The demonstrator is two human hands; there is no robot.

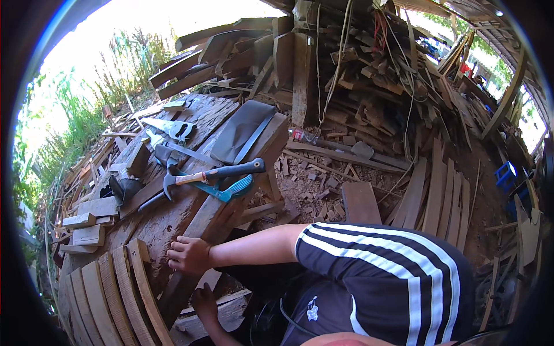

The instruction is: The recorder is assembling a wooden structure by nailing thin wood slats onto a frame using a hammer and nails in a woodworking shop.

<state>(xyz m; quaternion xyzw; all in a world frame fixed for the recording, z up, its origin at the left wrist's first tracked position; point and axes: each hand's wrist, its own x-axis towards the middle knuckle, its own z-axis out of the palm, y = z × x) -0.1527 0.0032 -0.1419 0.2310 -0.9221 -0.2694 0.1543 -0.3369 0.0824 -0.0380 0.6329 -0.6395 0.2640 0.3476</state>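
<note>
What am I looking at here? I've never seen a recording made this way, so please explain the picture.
There is no machine: these are a person's own bare hands. The single picture comes from a wide fisheye camera worn on the head, looking down, so straight edges bend near the rim. The right hand rests on the edge of a rough wooden bench, with no tool visible in it. The left hand appears just below, in shadow; whether it holds anything is hard to tell. Among the things on the bench are a hammer and a blue-handled tool. Curved boards show at lower left.
</note>
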